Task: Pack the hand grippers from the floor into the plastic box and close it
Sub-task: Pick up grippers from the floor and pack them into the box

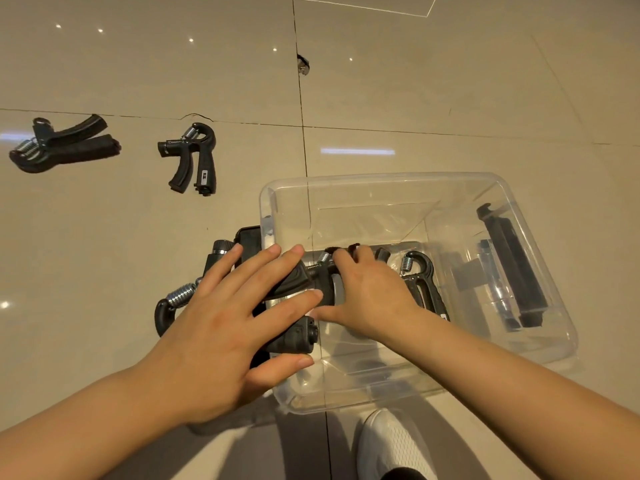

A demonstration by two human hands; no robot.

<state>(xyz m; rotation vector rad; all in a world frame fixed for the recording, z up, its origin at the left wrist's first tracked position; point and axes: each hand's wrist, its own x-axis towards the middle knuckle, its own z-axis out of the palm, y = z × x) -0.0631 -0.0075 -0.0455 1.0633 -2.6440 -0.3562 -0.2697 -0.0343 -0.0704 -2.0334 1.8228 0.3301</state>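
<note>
My right hand [367, 292] grasping gripper [325, 275] inside clear box [381, 178]; left hand [228, 323] flat, fingers straight, over floor pile. I'd nestle it beside packed one [420, 282]; two more [192, 157] wait far left.

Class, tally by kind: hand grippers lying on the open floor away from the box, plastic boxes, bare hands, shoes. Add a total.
Black spring hand grippers on open floor: 2
Clear plastic box: 1
Bare hands: 2
White mesh shoe: 1
Total: 6
</note>
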